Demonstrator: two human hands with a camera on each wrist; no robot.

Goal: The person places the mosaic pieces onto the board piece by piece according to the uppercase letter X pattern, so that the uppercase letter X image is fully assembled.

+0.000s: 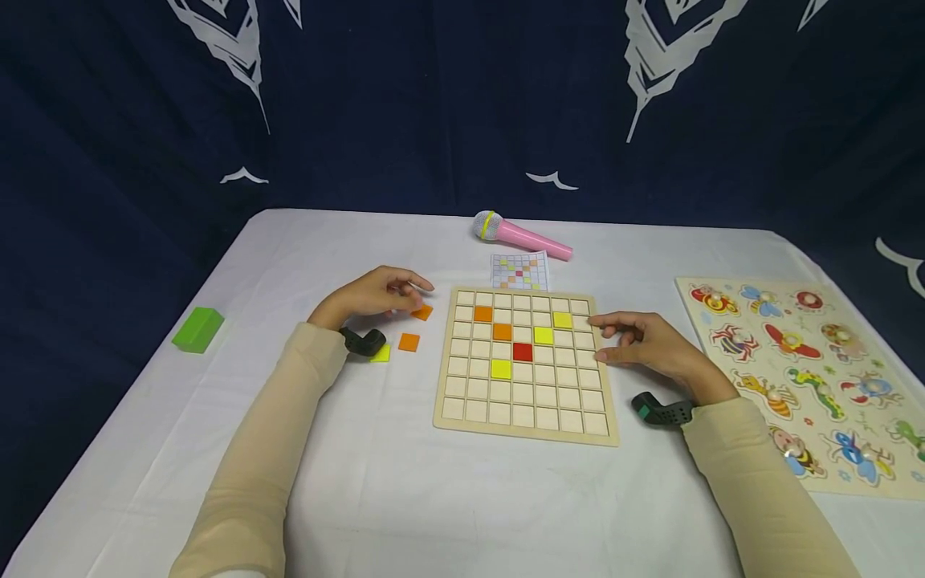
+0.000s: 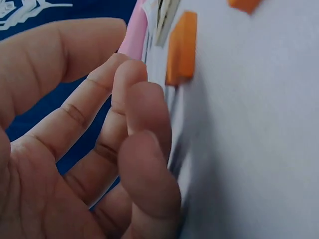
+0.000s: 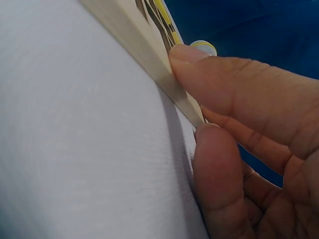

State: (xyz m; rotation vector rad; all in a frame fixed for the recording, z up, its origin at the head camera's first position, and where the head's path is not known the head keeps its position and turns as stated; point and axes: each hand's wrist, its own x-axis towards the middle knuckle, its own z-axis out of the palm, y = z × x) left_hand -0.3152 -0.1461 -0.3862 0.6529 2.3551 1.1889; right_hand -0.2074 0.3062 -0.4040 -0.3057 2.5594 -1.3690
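My left hand [image 1: 379,291] hovers at the left of the wooden grid board [image 1: 523,434], fingers loosely bent and nothing between them. Just past its fingertips lies an orange square tile [image 1: 423,313], which appears apart from them in the left wrist view [image 2: 184,47]. A second orange tile [image 1: 408,343] and a yellow tile [image 1: 380,353], partly covered by the wristband, lie nearer me. Orange, yellow and red tiles [image 1: 523,352] sit in some of the board's cells. At the board's right edge my right hand [image 1: 646,345] grips the rim, thumb on top and a fingertip against its side.
Behind the board lie a printed pattern card [image 1: 519,273] and a pink toy microphone [image 1: 531,238]. A green block [image 1: 198,330] is at the far left. An insect puzzle board [image 1: 817,385] takes up the right side of the white-covered table.
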